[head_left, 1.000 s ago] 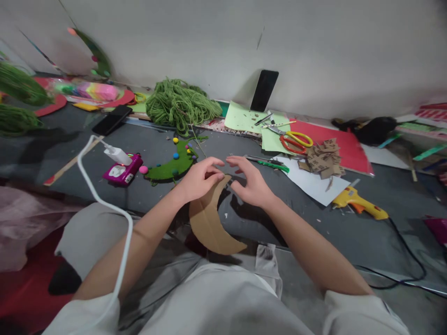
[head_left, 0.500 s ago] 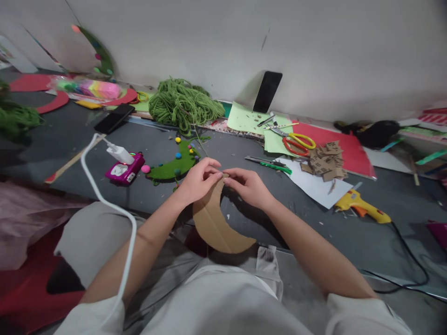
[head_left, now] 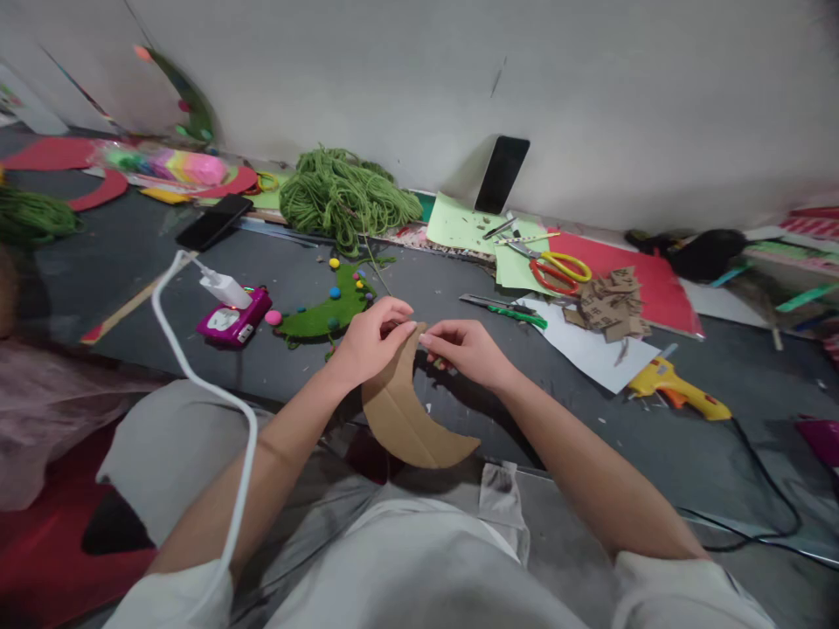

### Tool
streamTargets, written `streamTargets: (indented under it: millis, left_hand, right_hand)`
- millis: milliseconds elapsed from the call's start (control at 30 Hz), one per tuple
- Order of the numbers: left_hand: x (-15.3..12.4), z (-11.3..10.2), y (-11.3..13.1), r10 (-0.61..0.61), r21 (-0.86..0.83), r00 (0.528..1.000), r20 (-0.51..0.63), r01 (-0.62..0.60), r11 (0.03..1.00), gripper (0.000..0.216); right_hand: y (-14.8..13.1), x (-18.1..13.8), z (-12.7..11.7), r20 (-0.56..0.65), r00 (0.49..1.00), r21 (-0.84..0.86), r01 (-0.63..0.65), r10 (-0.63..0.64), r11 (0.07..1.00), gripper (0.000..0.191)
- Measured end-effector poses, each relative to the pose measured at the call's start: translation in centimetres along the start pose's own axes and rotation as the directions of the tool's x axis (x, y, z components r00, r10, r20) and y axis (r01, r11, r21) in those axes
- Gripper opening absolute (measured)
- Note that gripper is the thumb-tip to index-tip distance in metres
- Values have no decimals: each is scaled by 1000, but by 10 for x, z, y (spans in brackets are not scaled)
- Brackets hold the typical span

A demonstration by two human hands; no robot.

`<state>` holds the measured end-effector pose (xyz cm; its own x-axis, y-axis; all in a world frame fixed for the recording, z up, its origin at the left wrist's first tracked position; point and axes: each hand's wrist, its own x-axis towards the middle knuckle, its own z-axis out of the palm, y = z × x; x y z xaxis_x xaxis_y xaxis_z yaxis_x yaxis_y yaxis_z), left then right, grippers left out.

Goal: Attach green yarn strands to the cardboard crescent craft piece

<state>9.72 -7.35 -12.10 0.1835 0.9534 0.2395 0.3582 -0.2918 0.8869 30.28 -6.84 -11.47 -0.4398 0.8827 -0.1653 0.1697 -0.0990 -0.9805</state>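
A brown cardboard crescent hangs over the table's front edge, its lower horn pointing right. My left hand grips its upper end, thumb on the face near the tip. Right beside that tip, my right hand has thumb and fingers pinched together; what lies between them is too small to make out. A strand of green yarn runs from the yarn heap down behind my left hand. Left of that hand lies a green yarn-covered crescent with coloured pompoms.
A purple power adapter with a white charger and cable sits left. To the right are a green cutter, scissors, cardboard scraps and a yellow glue gun. A phone leans on the wall.
My right hand has drawn slightly away from the cardboard tip, which now shows between the hands. The crescent's lower part has risen a little.
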Motion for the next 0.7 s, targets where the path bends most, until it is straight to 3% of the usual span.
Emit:
streamTargets:
  millis: [400,567,700]
  left_hand:
    - [-4,4,2,32,59,999,22,-34,998,12]
    - [-5,7,4,19,9,1000,2,-19,1000,16]
    - [-4,9,8,-58,-80,998,31,60,995,26]
  right_hand:
    - [0,2,4,-57,996,32,-66,68,997,43]
    - [-1,2,2,-73,995,104,-54,62,993,41]
    - [-3,2,0,-94,995,109,-26,36,994,38]
